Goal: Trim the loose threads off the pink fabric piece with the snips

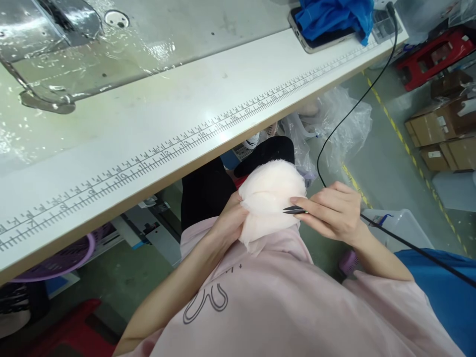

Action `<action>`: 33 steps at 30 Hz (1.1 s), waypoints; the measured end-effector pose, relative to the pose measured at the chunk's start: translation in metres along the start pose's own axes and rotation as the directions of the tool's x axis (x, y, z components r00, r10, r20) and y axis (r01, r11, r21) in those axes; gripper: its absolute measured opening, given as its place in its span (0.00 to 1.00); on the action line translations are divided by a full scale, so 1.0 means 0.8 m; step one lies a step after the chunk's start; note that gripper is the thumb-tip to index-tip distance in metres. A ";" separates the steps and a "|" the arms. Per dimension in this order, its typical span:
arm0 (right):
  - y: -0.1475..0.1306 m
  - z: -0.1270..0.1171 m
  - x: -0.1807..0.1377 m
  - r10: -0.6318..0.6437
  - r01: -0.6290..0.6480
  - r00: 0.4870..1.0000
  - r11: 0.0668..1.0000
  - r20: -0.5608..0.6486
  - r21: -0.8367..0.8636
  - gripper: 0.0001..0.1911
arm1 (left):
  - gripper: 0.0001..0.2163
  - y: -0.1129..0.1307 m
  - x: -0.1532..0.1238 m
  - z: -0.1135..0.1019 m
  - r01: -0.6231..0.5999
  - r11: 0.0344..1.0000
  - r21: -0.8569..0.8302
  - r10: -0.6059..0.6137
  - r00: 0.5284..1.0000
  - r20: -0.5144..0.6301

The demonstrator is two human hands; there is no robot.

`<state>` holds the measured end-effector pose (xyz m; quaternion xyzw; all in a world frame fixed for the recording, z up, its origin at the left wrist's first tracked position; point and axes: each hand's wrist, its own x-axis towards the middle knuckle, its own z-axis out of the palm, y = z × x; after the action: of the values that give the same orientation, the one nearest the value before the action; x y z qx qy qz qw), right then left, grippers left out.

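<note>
A pale, cream-white padded fabric piece (273,191), rounded and cup-like with thin sheer cloth on it, is held up above my lap. My left hand (233,216) grips its left edge, with the fingertips partly hidden behind the cloth. Small black thread snips (295,210) are pinched in my right hand (336,210). Their pointed blades aim left, over the lower right part of the fabric. Whether the blades touch the cloth I cannot tell.
The white table (208,89) with a printed ruler edge lies ahead, bearing sewing machine metal (48,22), a phone (310,44) and blue cloth (334,17). A black cable (349,111) hangs at right. Cardboard boxes (427,124) and a red stool (435,57) stand beyond.
</note>
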<state>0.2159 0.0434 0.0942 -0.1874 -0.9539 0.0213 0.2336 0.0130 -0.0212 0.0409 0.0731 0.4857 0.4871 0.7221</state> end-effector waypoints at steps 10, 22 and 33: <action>-0.004 0.002 0.008 -0.063 0.062 0.998 0.997 -0.013 -0.044 0.14 | 0.13 0.002 0.000 0.002 -0.015 0.999 -0.041 0.017 0.999 0.036; -0.003 0.001 0.007 -0.086 0.085 0.996 0.994 -0.023 -0.072 0.15 | 0.13 0.004 0.001 0.003 0.002 1.000 -0.005 -0.002 0.999 0.039; -0.003 0.006 0.009 -0.081 0.080 0.996 0.995 -0.025 -0.052 0.14 | 0.13 0.003 -0.001 0.005 -0.009 1.000 -0.024 0.009 1.000 0.018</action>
<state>0.2071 0.0437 0.0936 -0.1550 -0.9576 -0.0149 0.2425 0.0143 -0.0194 0.0446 0.0710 0.4730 0.4955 0.7251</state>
